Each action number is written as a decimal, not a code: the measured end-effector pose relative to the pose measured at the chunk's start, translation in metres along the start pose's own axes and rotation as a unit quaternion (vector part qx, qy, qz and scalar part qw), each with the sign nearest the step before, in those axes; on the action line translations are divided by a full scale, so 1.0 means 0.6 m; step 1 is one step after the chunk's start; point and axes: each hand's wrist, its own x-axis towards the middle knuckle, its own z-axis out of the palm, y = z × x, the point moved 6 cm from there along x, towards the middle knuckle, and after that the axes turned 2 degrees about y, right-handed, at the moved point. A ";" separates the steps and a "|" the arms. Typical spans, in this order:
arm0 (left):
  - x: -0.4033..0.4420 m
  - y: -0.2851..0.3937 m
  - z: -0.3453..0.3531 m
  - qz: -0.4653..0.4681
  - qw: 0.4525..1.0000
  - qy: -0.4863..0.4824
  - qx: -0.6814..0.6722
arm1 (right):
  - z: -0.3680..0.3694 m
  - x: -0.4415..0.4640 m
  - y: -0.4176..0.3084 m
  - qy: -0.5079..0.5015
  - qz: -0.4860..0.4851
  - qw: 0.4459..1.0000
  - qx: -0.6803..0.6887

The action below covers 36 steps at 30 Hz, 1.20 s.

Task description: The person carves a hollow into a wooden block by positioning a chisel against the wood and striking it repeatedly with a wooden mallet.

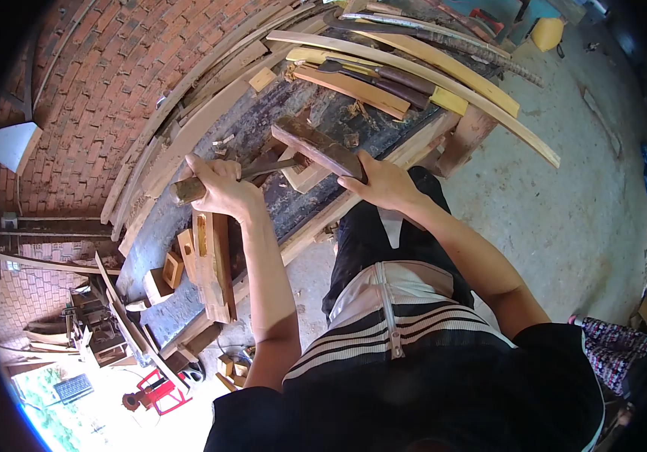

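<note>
Brick wall with rough mortar lines stood behind a dark, scuffed bench littered with shavings. Left hand was wrapped round the wooden handle of a chisel-like tool, its narrow metal shaft pointing at a pale, squared wood block on the bench; tip partly hidden, contact unclear. Right hand gripped one end of a thick, worn, dark mallet-like billet above the block. Risks, judged: a glancing blow could hit left knuckles; block could skid, no clamp visible; blade could slip if angled badly along the grain. Slotted timber, smooth-faced and straight-edged, lay beside the left forearm; long, gently curved pale strip overhung the far end.
</note>
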 end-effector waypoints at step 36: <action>0.010 -0.045 -0.004 0.033 0.989 -0.113 0.093 | -0.230 -0.035 -0.328 0.149 -0.390 0.906 -0.069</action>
